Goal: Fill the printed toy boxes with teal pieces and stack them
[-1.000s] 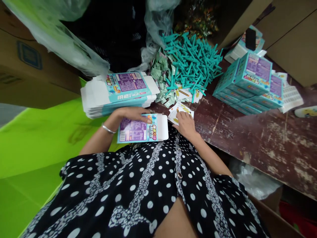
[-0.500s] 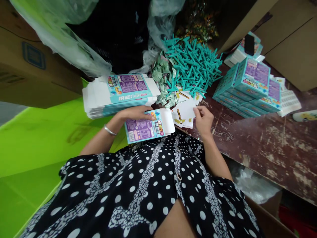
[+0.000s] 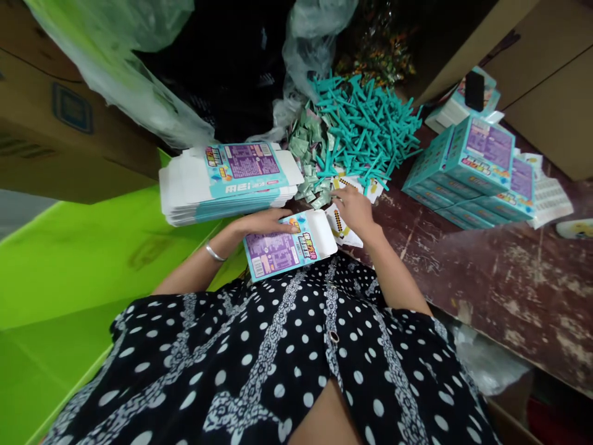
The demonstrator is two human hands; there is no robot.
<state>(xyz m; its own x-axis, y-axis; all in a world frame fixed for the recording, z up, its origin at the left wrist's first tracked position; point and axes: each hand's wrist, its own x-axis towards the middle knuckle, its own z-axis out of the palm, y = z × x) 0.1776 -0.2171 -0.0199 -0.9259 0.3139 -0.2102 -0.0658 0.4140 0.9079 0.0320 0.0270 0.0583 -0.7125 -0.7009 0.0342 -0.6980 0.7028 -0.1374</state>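
My left hand [image 3: 269,221] grips a teal and purple printed carton [image 3: 278,247], with the thumb on its upper face. The carton lies tilted against my front, its open white end flap toward the right. My right hand [image 3: 356,213] is at the near edge of a pile of small green sachets [image 3: 304,143], fingers curled together and fingertips touching the pile. Whatever they pinch is hidden. Under and beside this hand lie white cards [image 3: 341,224] printed with a brown and yellow pickaxe-like pattern.
A stack of flattened cartons [image 3: 231,179] lies at left. Behind the sachets is a heap of teal plastic sticks [image 3: 370,130]. Filled cartons [image 3: 477,161] stand stacked at right on the worn brown table [image 3: 486,278]. A phone [image 3: 474,91] rests on another carton stack. Cardboard boxes [image 3: 69,142] flank both sides.
My right hand has moved left from the white cards to the green sachets. The white card at its fingers no longer shows. My left hand still holds the carton.
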